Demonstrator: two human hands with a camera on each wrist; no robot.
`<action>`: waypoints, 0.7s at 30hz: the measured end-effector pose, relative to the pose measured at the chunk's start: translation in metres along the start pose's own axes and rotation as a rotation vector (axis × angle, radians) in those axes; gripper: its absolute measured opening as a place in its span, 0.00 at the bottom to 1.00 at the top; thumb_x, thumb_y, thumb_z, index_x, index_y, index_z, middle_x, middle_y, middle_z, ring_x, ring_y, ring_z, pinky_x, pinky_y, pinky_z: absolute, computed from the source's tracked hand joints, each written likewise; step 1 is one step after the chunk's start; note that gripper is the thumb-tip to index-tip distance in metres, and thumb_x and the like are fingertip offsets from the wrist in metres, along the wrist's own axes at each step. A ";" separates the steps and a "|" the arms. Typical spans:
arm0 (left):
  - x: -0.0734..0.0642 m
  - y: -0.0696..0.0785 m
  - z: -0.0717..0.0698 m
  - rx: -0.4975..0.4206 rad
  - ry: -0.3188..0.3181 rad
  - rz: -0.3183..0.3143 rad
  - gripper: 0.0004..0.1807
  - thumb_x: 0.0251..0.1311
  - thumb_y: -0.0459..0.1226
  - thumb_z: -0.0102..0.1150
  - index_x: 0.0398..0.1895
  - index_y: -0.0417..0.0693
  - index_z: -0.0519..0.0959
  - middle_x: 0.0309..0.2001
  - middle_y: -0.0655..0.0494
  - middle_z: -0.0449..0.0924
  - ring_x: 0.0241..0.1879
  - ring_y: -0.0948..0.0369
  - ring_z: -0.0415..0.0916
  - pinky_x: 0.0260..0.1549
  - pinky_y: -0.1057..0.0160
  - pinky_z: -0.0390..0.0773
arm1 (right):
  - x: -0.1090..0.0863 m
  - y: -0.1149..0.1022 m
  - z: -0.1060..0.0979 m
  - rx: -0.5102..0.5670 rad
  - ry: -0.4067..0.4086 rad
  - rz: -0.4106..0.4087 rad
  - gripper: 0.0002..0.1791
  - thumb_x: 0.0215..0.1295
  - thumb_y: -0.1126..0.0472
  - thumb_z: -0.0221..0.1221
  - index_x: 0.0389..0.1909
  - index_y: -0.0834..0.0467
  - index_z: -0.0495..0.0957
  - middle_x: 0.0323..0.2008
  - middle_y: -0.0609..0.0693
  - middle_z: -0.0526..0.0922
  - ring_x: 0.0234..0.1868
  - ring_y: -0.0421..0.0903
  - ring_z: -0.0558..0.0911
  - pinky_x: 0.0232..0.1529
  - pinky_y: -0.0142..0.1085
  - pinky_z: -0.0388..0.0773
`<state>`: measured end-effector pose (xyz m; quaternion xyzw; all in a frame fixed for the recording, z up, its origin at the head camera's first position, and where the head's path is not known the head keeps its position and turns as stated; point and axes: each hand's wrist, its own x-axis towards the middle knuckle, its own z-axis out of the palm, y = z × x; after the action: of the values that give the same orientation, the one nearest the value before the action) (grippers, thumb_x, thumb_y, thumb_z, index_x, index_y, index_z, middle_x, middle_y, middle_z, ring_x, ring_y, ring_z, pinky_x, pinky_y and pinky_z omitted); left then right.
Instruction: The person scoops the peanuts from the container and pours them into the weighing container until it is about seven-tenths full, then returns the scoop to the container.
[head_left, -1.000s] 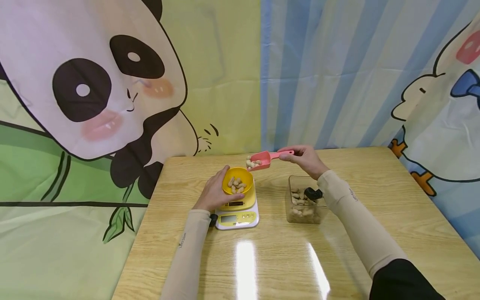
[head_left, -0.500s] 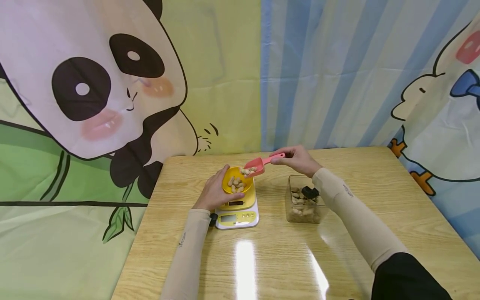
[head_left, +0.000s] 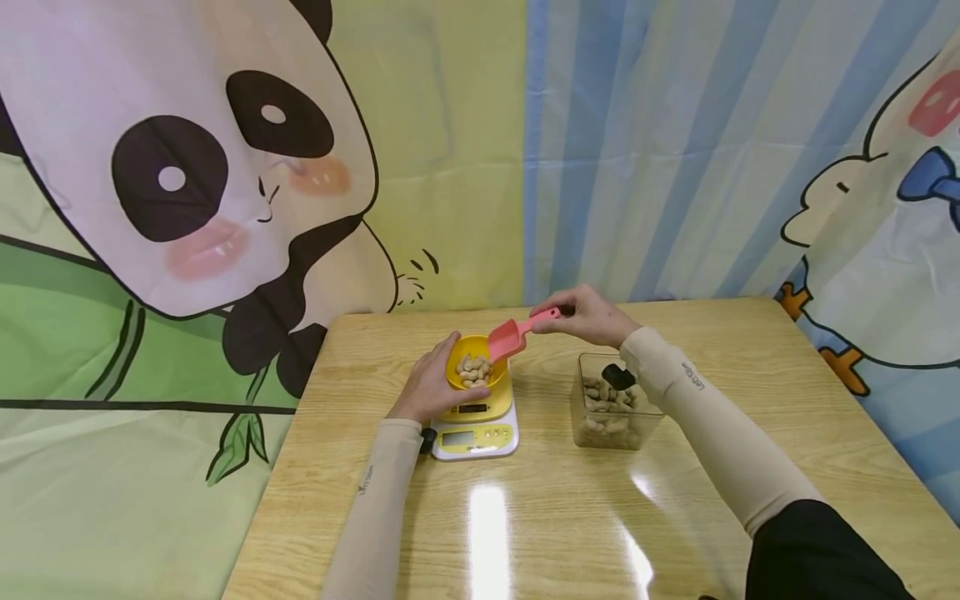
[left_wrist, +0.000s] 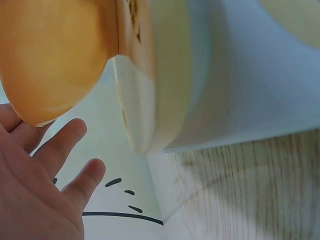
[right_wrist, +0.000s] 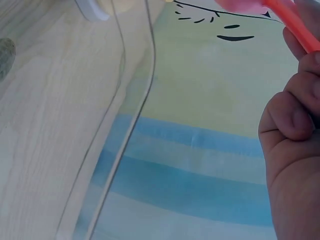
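Right hand (head_left: pixel 587 317) pinches the pink scoop (head_left: pixel 507 340), tilted over the yellow bowl (head_left: pixel 467 345) of peanuts (head_left: pixel 474 372). Left hand (head_left: pixel 426 385) clasps the bowl between thumb and fingers.

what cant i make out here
- Head: yellow-and-white scale, display too small to read.
- Left wrist: contents of the round yellow bowl, hidden by its wall.
- Right wrist: end of the pink plastic scoop, cut off by top edge.
- Head: back right corner of the clear rectangular container, behind the beige sleeve.

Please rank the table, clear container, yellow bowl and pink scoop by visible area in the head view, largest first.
1. Table
2. Clear container
3. Yellow bowl
4. Pink scoop
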<state>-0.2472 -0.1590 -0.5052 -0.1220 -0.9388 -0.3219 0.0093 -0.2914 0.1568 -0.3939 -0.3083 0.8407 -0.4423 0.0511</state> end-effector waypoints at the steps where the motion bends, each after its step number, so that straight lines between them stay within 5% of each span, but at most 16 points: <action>1: 0.000 0.000 0.000 0.001 0.001 -0.001 0.67 0.41 0.69 0.73 0.83 0.64 0.48 0.79 0.57 0.54 0.75 0.45 0.56 0.70 0.34 0.57 | -0.001 0.000 -0.001 0.005 0.000 0.000 0.13 0.62 0.53 0.72 0.46 0.53 0.89 0.24 0.50 0.82 0.20 0.42 0.66 0.21 0.31 0.63; 13: 0.001 -0.003 0.002 -0.002 0.002 0.001 0.67 0.40 0.71 0.72 0.83 0.67 0.47 0.79 0.58 0.53 0.74 0.45 0.56 0.70 0.34 0.57 | -0.020 -0.018 -0.020 -0.013 0.006 0.033 0.14 0.63 0.60 0.71 0.48 0.59 0.88 0.27 0.52 0.82 0.21 0.43 0.66 0.22 0.31 0.63; 21: 0.001 -0.002 0.001 -0.006 0.003 0.007 0.67 0.40 0.70 0.73 0.83 0.69 0.46 0.80 0.59 0.53 0.75 0.45 0.55 0.70 0.35 0.56 | -0.045 -0.032 -0.037 -0.007 0.084 0.076 0.13 0.65 0.61 0.69 0.49 0.58 0.87 0.24 0.54 0.75 0.21 0.41 0.63 0.22 0.31 0.62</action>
<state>-0.2481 -0.1597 -0.5073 -0.1251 -0.9374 -0.3247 0.0113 -0.2539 0.1953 -0.3554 -0.2576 0.8546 -0.4498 0.0316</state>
